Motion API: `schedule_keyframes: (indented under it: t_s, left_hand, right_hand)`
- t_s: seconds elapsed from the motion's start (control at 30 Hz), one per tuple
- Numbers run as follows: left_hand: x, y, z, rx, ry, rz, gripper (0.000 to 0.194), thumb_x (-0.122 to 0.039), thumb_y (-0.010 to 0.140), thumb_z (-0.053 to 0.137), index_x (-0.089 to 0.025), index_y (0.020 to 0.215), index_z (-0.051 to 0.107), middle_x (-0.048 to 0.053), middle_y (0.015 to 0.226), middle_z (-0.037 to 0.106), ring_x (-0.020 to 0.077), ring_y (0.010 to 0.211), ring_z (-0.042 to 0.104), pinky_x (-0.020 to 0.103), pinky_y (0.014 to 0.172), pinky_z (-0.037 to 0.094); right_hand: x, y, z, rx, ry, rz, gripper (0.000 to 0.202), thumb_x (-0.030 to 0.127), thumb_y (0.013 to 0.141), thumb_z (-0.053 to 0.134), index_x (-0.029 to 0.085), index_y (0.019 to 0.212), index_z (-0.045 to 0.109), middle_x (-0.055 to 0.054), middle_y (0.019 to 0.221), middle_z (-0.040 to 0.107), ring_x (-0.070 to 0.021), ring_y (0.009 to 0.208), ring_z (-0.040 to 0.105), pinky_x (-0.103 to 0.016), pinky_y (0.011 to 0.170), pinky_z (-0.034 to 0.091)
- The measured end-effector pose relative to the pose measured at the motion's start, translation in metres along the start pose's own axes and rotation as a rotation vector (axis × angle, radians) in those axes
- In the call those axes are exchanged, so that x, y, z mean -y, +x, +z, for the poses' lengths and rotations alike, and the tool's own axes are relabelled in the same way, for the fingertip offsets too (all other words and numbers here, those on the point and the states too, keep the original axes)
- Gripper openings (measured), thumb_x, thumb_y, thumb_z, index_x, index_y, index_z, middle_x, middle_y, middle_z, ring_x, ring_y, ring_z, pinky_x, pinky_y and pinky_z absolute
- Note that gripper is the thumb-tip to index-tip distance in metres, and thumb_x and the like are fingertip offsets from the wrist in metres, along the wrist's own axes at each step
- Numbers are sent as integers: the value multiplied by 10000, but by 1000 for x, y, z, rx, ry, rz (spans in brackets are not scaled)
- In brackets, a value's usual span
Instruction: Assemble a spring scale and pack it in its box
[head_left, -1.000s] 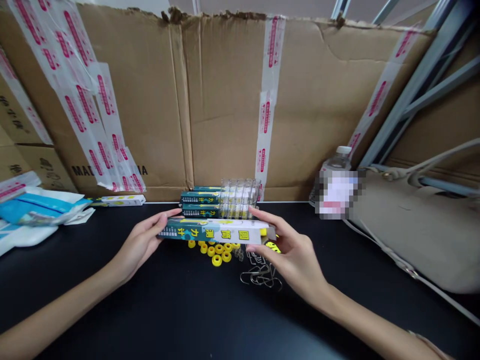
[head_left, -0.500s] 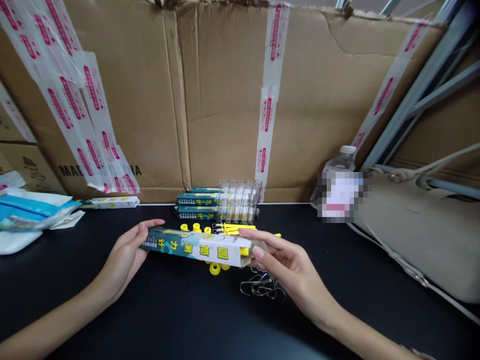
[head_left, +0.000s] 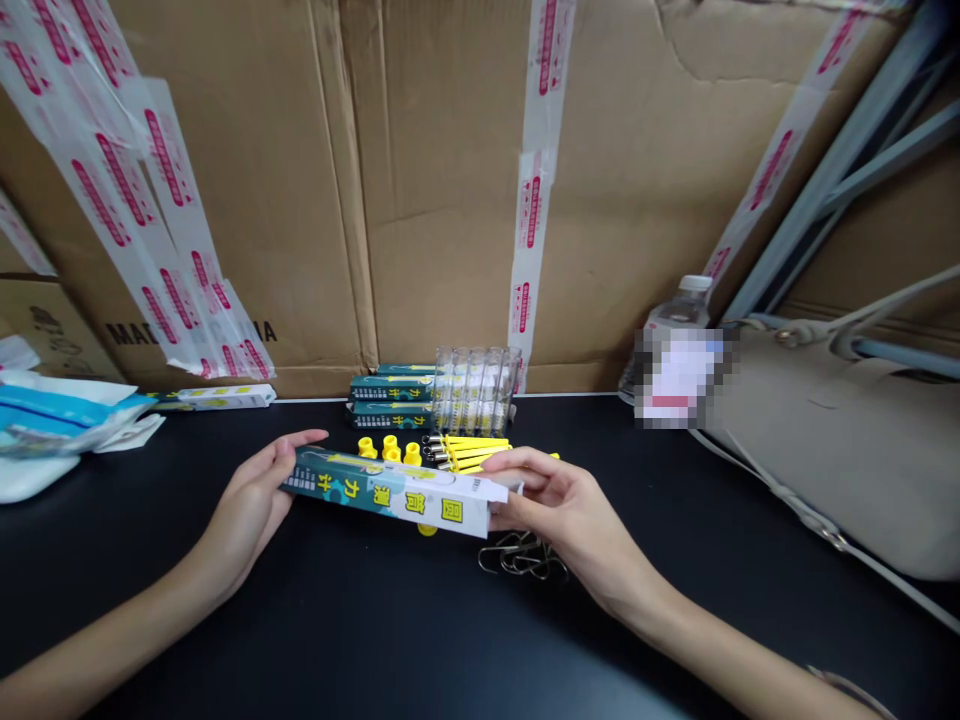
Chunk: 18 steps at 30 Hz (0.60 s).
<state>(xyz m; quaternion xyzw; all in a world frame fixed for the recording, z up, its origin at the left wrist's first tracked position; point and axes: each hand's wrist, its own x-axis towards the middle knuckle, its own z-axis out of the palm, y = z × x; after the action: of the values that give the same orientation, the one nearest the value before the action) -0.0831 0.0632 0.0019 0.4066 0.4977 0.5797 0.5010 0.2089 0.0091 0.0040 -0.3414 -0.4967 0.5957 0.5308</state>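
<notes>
One open-looking box (head_left: pixel 391 490) is held mid-frame by the left hand (head_left: pixel 259 493), right hand (head_left: pixel 559 505) touching, grip unclear; yellow caps (head_left: pixel 367 449) left loose.

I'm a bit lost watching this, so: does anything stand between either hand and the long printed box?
Nothing visible does. The left hand holds the printed box by its green end; the right hand is at its white end. The metal hooks lie on the table, not in between.

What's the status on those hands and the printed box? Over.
Left hand holding dark end of printed box; right hand at its white end. Printed box partly hiding a yellow cap. Metal hooks close to right hand.
</notes>
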Motion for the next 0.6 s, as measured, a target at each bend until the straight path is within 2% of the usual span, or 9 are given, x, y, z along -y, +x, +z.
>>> schedule_keyframes:
  t_s: [0.1, 0.17, 0.27, 0.33, 0.4, 0.5, 0.6]
  left_hand:
    - [3, 3, -3, -9, 1, 17, 447, -510, 691, 829, -180, 981, 750, 34, 926, 740, 209, 938, 625, 239, 813, 515]
    - [5, 4, -5, -8, 8, 26, 486, -545, 677, 830, -185, 992, 741, 25, 921, 730, 206, 933, 625, 244, 823, 519]
    - [5, 6, -7, 11, 34, 38, 541, -600, 650, 832, -189, 987, 731, 21, 888, 716, 214, 928, 633, 259, 820, 531]
    - [4, 7, -6, 37, 66, 46, 593, -650, 611, 836, -182, 960, 729, 24, 867, 710, 216, 913, 642, 257, 795, 539]
    - [3, 7, -5, 73, 112, 52, 639, -697, 584, 830, -166, 926, 731, 28, 844, 703, 193, 826, 641, 235, 709, 539]
    - [4, 5, -2, 134, 193, 58, 664, -745, 620, 778, -150, 908, 721, 22, 762, 678, 154, 622, 592, 226, 512, 491]
    - [4, 2, -1, 172, 263, 66, 654, -763, 673, 725, -155, 913, 697, -14, 607, 603, 142, 481, 523, 230, 394, 417]
  right_hand:
    - [3, -3, 2, 12, -16, -39, 230, 330, 837, 797, 271, 1052, 743, -12, 1018, 775, -160, 931, 736, -263, 824, 615]
    - [5, -6, 4, 22, -85, -118, 232, 300, 863, 771, 295, 1093, 740, -9, 1062, 763, -149, 965, 716, -246, 854, 591]
    - [4, -10, 5, 18, -205, -248, 226, 229, 838, 791, 317, 1045, 767, 0, 1080, 750, -143, 977, 699, -215, 836, 578]
    - [2, -12, 6, -5, -222, -285, 251, 213, 829, 799, 336, 1045, 763, 12, 1080, 748, -136, 951, 700, -209, 818, 582]
    - [2, -14, 7, -64, -239, -323, 293, 221, 830, 802, 356, 1081, 734, 23, 1036, 761, -127, 892, 710, -195, 770, 589]
    - [5, -14, 7, -176, -270, -394, 243, 251, 857, 782, 348, 1069, 713, 30, 950, 777, -129, 838, 735, -178, 715, 596]
    - [8, -13, 5, -210, -302, -415, 183, 269, 905, 727, 333, 1076, 712, 26, 942, 770, -139, 842, 754, -193, 744, 608]
